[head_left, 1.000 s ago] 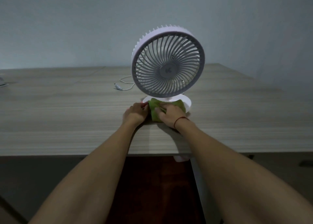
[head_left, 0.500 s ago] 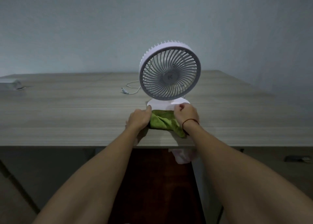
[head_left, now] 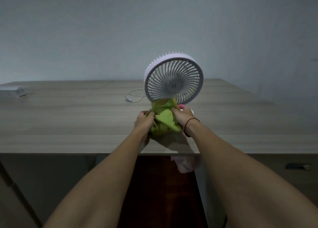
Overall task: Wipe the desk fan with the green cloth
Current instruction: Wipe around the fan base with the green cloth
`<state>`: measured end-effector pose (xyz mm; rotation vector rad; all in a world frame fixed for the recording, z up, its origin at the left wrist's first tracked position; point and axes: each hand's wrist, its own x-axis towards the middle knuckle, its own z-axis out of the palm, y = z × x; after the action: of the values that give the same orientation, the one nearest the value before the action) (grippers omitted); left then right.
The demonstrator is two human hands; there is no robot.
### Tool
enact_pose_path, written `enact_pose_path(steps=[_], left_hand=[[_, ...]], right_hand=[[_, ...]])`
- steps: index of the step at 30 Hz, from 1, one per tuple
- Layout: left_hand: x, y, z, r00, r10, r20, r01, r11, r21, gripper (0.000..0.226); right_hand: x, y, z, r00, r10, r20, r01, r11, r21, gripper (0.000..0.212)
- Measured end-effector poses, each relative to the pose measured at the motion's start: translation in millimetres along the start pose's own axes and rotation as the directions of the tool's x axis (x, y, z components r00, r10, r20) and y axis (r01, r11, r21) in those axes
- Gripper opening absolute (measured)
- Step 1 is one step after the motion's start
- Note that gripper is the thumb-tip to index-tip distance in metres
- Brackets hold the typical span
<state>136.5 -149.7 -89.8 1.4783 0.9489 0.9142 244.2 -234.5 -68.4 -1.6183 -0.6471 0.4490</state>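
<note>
— What sort of place is this?
— A plain room, a home or a small office; I cannot tell which. A long wood-grain table stands against a bare grey wall.
— Anything else?
— A small white desk fan on it, its loose cable and plug lying unplugged, and a drawer handle below right.

Head view, downward over desk
</note>
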Motion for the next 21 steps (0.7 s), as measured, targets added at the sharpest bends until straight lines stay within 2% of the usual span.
enact_pose_path(steps=[2,4,6,8,9,12,15,17,19,21], left_hand=[[-1.0,1.8,-9.9,0.994,-0.068,0.084,0.087,0.966,-0.245,0.042],[-9.6,9.5,-19.9,0.958,-0.131,0.254,0.218,0.909,-0.354,0.04],[-7.9,11.7,-29.1,0.924,-0.149,0.352,0.284,0.885,-0.37,0.036],[-2.7,11.2,-44.4,0.961,-0.135,0.243,0.217,0.909,-0.356,0.023],[5.1,8.0,-54.0,0.981,-0.121,0.149,0.165,0.927,-0.335,0.026],[21.2,8.8,-88.8,0.999,-0.027,-0.022,0.025,0.997,-0.071,0.038],[41.3,18.2,-125.9,0.992,0.073,-0.104,-0.047,0.971,0.235,0.04],[54.9,21.4,-147.1,0.985,0.106,-0.134,-0.026,0.865,0.5,0.061],[59.0,17.6,-160.0,0.98,0.125,-0.154,0.03,0.675,0.738,0.078],[59.1,2.9,-162.8,0.981,0.153,-0.123,0.011,0.581,0.814,0.067]], right_hand=[[-6.1,-11.6,8.2,0.998,0.011,0.054,-0.017,0.995,0.101,0.03],[-9.8,-20.0,21.4,0.993,0.012,0.114,-0.032,0.985,0.168,0.031],[-12.2,-23.8,35.4,0.992,0.026,0.127,-0.05,0.98,0.194,0.032],[-12.7,-23.6,48.0,0.993,0.024,0.117,-0.041,0.989,0.143,0.032],[-12.3,-22.4,54.7,0.993,0.021,0.116,-0.031,0.996,0.087,0.033],[-14.3,-21.2,81.8,0.989,0.029,0.145,-0.023,0.999,-0.043,0.034],[-14.8,-22.1,120.2,0.986,0.042,0.16,-0.038,0.999,-0.029,0.034],[-12.9,-22.5,144.9,0.987,0.073,0.143,-0.066,0.996,-0.056,0.035],[-11.6,-19.8,162.2,0.989,0.067,0.134,-0.037,0.976,-0.213,0.043],[-9.3,-13.1,173.0,0.984,-0.035,0.174,0.103,0.91,-0.401,0.047]])
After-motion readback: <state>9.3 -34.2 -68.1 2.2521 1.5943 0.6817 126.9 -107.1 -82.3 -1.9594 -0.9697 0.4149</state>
